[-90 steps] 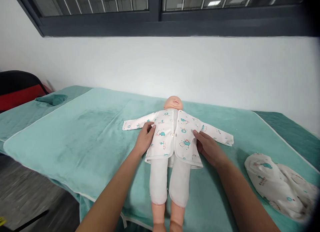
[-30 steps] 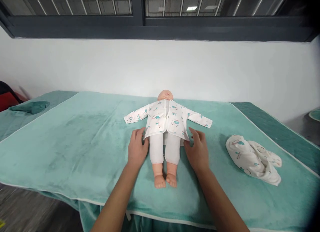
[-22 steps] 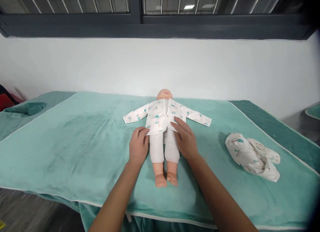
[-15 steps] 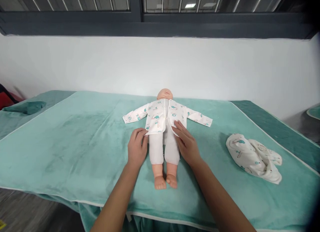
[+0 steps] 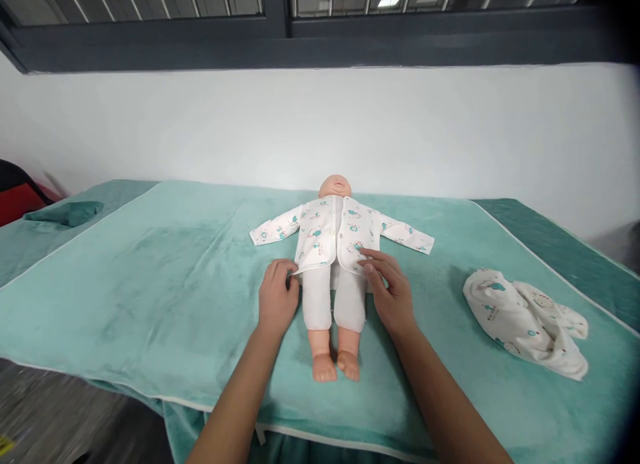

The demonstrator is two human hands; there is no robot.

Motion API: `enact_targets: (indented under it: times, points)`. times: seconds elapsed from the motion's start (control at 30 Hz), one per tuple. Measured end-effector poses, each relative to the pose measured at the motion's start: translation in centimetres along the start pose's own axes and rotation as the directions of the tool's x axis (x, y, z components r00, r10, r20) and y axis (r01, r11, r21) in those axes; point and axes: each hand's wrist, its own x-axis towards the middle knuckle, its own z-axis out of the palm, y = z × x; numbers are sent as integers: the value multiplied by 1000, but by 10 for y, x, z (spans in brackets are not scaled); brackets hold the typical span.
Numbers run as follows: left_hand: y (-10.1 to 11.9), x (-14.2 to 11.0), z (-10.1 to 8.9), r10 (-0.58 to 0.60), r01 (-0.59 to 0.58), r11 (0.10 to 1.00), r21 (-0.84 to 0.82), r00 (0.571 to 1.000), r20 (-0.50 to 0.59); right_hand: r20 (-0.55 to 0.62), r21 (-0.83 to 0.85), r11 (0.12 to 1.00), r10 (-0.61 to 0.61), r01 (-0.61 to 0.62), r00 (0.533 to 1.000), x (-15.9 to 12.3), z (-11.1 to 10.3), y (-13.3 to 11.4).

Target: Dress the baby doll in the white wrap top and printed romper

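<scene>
A baby doll (image 5: 324, 367) lies on its back, feet toward me, in white trousers (image 5: 317, 301). Its white printed baby jacket (image 5: 320, 234) has both sleeves stretched out sideways, and the front edges lie side by side with a narrow gap. At the jacket's lower left corner, my left hand (image 5: 279, 294) is closed, pinching the hem between thumb and fingers. My right hand (image 5: 393, 294) rests at the lower right front panel, fingers extended and apart, fingertips touching the cloth.
A crumpled white printed cloth garment (image 5: 525, 324) lies to the right on the green padded cover (image 5: 150, 277). A small green cushion-like bundle (image 5: 65, 213) and a red and black object (image 5: 20, 197) are at far left. Behind stands a white wall (image 5: 225, 124) below a barred window.
My right hand's fingers have lifted and drawn slightly outward on the right panel. My left hand stays at the left hem. The whole view has shifted slightly.
</scene>
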Motion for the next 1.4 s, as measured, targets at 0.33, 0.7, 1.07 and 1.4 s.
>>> enact_targets:
  times: [0.33,0.7,1.07,1.4]
  points:
    - [0,0,0,-65,66,997,-51,998,28,-39,262,862,459,-434,888,5,2,3]
    - [1,2,-1,-100,103,992,-77,994,41,-31,231,855,484,-465,875,7,1,4]
    - [2,1,-3,-127,131,982,-138,991,35,-75,255,838,514,-482,855,8,-2,2]
    - [-2,-15,-17,-214,222,958,-181,975,60,-205,-287,919,218,-272,954,-53,-78,11]
